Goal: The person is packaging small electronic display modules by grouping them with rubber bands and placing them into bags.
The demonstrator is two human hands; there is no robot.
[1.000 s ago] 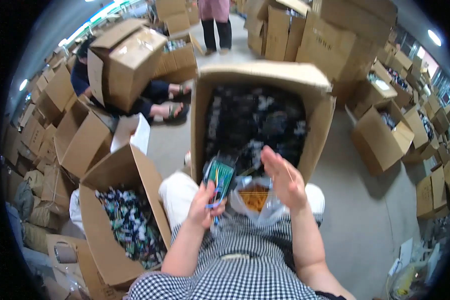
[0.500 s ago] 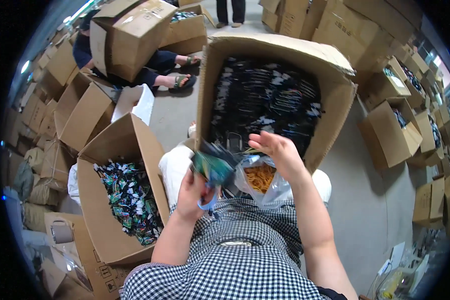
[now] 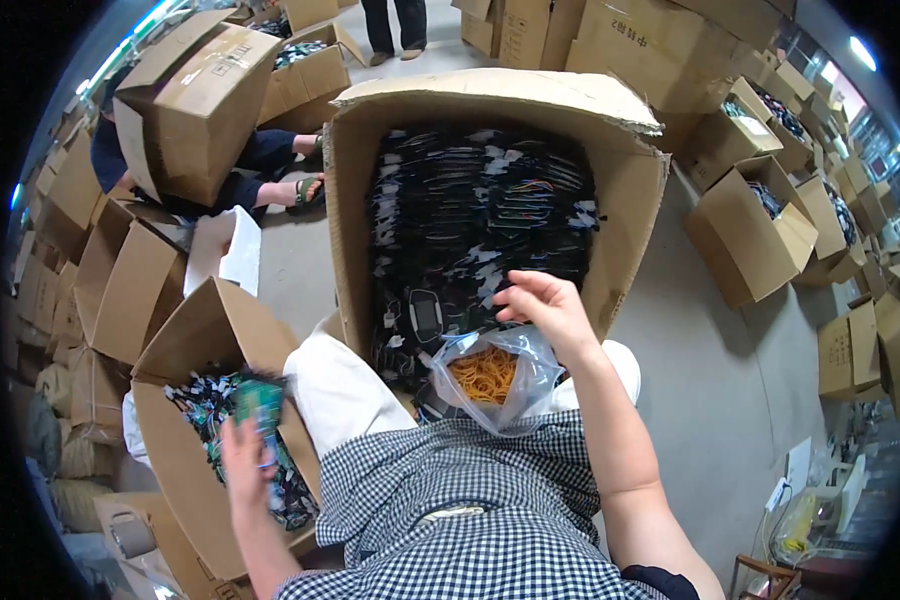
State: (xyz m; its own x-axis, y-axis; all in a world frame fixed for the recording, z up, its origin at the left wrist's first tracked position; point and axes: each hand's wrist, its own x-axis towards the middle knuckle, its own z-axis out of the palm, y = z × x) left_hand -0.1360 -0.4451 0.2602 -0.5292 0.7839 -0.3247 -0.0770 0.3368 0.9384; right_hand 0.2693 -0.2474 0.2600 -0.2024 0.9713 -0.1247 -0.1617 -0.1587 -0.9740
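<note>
The left hand (image 3: 242,462) pinches a green packet (image 3: 259,402) over the small box (image 3: 185,480). The right hand (image 3: 550,312) is curled loosely, holding nothing, above the bag of rubber bands (image 3: 490,375) by the big box (image 3: 490,100).

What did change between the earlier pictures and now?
The left hand carried the green packet from the lap out to the person's left, over the smaller open box. The right hand moved forward to the big box. The bag of rubber bands stayed on the lap.
</note>
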